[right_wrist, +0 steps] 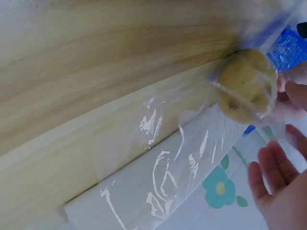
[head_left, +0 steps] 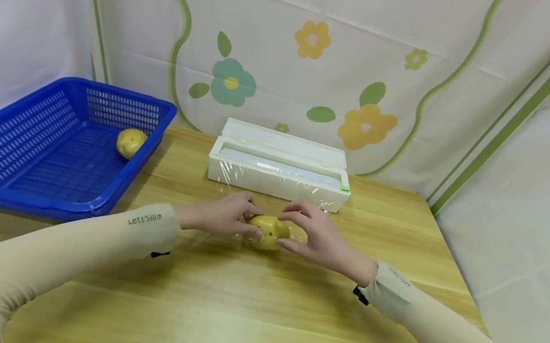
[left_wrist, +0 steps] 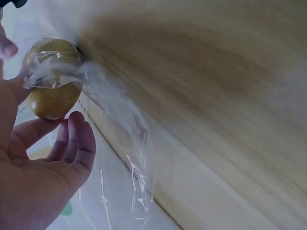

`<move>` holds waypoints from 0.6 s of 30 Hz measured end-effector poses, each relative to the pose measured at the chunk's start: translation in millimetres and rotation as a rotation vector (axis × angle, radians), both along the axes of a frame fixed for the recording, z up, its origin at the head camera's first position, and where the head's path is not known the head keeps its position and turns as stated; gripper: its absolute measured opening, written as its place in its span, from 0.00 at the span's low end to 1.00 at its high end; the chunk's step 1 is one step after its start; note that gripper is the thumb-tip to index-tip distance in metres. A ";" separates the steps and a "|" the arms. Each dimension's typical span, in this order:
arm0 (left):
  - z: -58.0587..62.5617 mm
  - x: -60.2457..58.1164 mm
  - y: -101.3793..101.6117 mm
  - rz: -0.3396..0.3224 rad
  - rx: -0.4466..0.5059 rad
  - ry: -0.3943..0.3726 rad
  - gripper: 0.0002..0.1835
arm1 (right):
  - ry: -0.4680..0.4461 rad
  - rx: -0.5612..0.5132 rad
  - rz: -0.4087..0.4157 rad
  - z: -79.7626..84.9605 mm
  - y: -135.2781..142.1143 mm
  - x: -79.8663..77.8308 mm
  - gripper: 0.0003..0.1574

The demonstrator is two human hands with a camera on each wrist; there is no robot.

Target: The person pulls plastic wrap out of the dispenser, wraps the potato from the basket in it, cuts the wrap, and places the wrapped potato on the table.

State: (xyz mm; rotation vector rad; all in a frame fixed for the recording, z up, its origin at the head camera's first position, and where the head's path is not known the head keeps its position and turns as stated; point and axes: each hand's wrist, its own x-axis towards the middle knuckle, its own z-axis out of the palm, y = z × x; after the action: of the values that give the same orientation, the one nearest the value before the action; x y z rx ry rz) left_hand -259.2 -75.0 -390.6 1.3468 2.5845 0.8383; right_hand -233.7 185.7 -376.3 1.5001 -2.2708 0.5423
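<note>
A yellow potato [head_left: 269, 232] lies on the table between my two hands, partly covered by clear plastic film [left_wrist: 57, 72]. My left hand [head_left: 228, 213] holds the potato at its left side, thumb and index finger against it over the film. Its other fingers curve loosely in the left wrist view. My right hand [head_left: 321, 238] hovers at the potato's right side, thumb and fingers bent and spread apart. In the right wrist view, loose film [right_wrist: 163, 172] trails from the potato in front of a white box [head_left: 279, 181].
The white film box stands at the back with its lid [head_left: 285, 142] raised. To the left is a blue basket [head_left: 77, 147] with another potato [head_left: 130, 143] inside. A flowered curtain [head_left: 295, 47] hangs behind the wooden table [head_left: 228, 321].
</note>
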 end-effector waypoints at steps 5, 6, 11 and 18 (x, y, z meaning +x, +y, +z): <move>-1.0 -7.3 0.4 -0.008 0.017 -0.072 0.24 | 0.174 0.014 0.104 -2.9 -4.0 3.7 0.25; -0.6 -8.2 0.5 -0.004 0.025 -0.089 0.24 | 0.191 0.026 0.107 -4.3 -4.4 4.1 0.24; -0.4 -12.2 -0.6 0.058 0.039 -0.172 0.27 | 0.213 0.053 0.076 -10.5 -3.2 5.1 0.23; -1.4 -22.8 -5.0 0.081 0.023 -0.239 0.25 | 0.225 0.077 0.010 -16.3 0.3 -0.1 0.27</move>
State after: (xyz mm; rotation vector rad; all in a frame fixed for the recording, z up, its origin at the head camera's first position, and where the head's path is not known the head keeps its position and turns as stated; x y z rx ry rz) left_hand -282.0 -80.0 -392.0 1.0789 2.4641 0.9790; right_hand -233.8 186.0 -392.6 1.5261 -2.1327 0.2751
